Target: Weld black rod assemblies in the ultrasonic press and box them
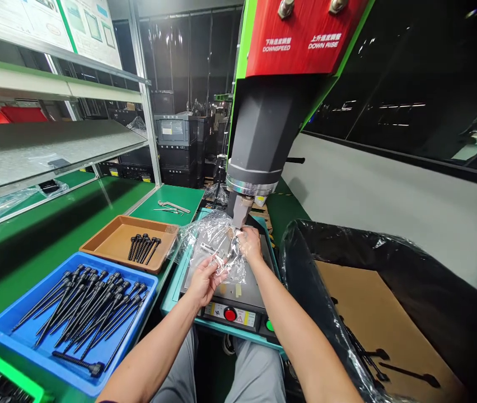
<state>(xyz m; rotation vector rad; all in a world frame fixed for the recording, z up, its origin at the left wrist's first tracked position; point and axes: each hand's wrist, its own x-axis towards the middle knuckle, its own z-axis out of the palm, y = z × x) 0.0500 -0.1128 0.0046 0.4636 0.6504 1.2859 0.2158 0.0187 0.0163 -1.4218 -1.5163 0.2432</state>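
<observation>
A crumpled clear plastic bag (215, 224) lies over the bed of a press-like machine (259, 129), below its metal tip (241, 210). With thumb and fingers closed, my left hand (205, 280) pinches the near part of this bag. My right hand (250, 245) is just under the tip, its fingers curled onto the plastic at the bag's right side. Glare and folds in the film hide what lies beneath it and part of my fingertips. A red button (230, 314) sits on the machine's front, below my hands.
At left, a blue tray (1, 330) holds many black rod-like parts; a brown tray (104, 238) holds several more. Wrenches (173, 207) lie on the green table. A green bin (12, 372) stands near left. At right, a black-lined box (305, 291) contains cardboard and black parts.
</observation>
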